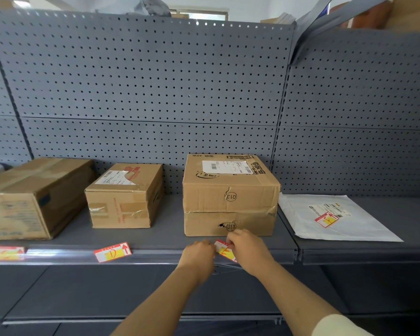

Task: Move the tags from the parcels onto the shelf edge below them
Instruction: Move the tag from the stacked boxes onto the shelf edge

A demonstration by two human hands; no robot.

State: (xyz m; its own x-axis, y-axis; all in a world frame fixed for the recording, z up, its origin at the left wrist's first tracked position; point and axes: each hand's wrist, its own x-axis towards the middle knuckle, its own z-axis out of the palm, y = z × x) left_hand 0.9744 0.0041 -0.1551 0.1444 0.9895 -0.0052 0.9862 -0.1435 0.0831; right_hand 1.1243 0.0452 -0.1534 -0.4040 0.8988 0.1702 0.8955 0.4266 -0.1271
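The tag sits pinched between the fingers of the left hand and right hand at the shelf edge, just below the stacked boxes. Both hands hide much of it. Left of the fingers another tag lies on the edge; far right, a tagged white mailer.

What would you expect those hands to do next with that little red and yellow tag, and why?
Probably press the tag flat onto the shelf edge. Both hands, left and right, pinch it right at the edge below the box marked 013, and it sits tilted, not flush like the tag marked D.
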